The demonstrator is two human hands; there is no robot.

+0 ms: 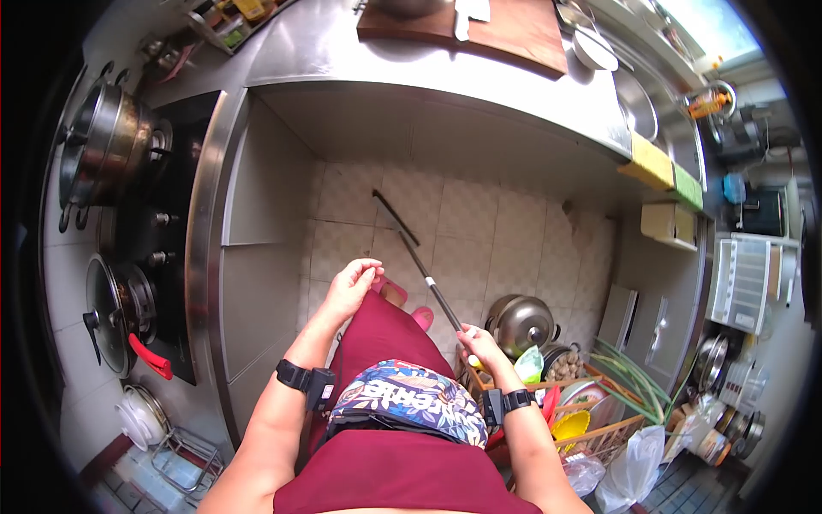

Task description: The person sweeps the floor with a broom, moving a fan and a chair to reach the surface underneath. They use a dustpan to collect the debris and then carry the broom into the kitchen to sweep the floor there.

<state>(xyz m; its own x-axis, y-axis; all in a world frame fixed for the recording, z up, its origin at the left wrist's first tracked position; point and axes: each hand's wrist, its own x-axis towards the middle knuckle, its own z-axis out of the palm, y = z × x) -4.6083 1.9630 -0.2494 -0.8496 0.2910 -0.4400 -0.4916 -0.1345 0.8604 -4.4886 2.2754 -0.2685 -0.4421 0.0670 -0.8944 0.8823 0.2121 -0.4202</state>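
Note:
My right hand point(481, 344) is wrapped around the upper end of a long dark pole. The pole slopes down and away to a thin black bar lying on the tiles, so the tool looks like a floor squeegee point(439, 297). A white band circles its pole partway down. My left hand point(353, 289) hangs above my left thigh, off the pole, with its fingers curled together and nothing visible in them. Beside my right hand stand a lidded metal pot point(520, 325) and a wooden rack point(599, 444) of kitchen goods.
Steel-fronted cabinets and a counter point(317, 51) enclose the tiled floor point(462, 214). On the left a stove point(175, 248) carries pots, one with a red handle point(151, 357). Green onions point(638, 381) and a white plastic bag point(632, 469) are at lower right.

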